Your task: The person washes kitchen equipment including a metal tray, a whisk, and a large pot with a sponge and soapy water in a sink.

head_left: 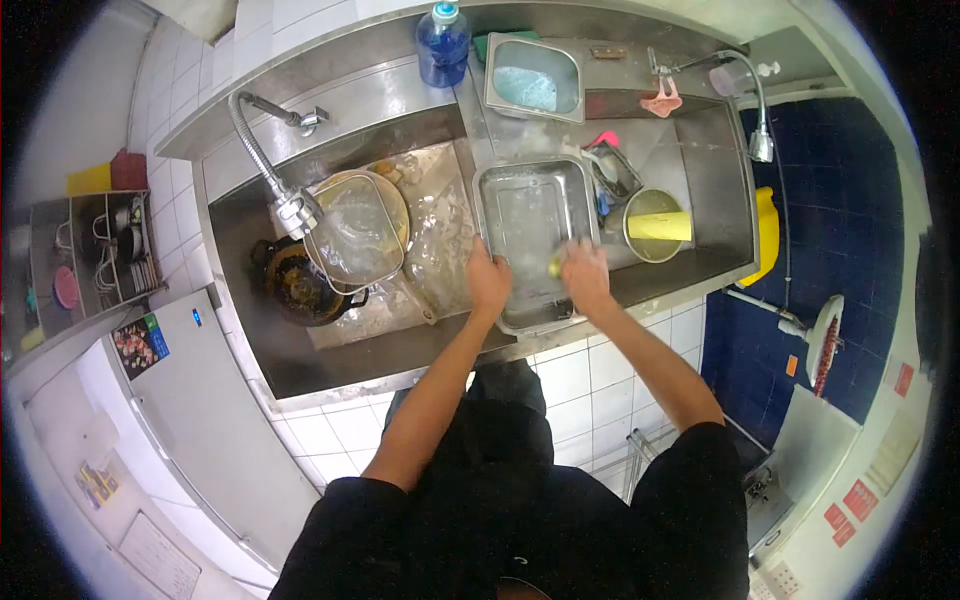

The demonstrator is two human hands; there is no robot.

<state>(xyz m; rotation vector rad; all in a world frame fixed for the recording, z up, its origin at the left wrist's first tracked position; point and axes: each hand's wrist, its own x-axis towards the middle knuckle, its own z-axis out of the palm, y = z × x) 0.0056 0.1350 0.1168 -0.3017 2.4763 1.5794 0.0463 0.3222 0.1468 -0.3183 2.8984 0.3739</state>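
Head view gives me a steel tray [530, 235] lying across the divider of the double sink [330, 345]. My left hand [488, 280] clamps the tray's near edge. My right hand [585, 275] is closed on a small yellow sponge [556, 265] at the tray's right rim. Left of the tray sit a wire strainer [355, 235] and a dark wok [300, 285]; right of it, a round pot [655, 225].

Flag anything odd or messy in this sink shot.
Left basin is cluttered: a blackened, grimy pan lies under a tilted wire strainer. Otherwise normal: left hand steadies the steel tray, right hand scrubs it.
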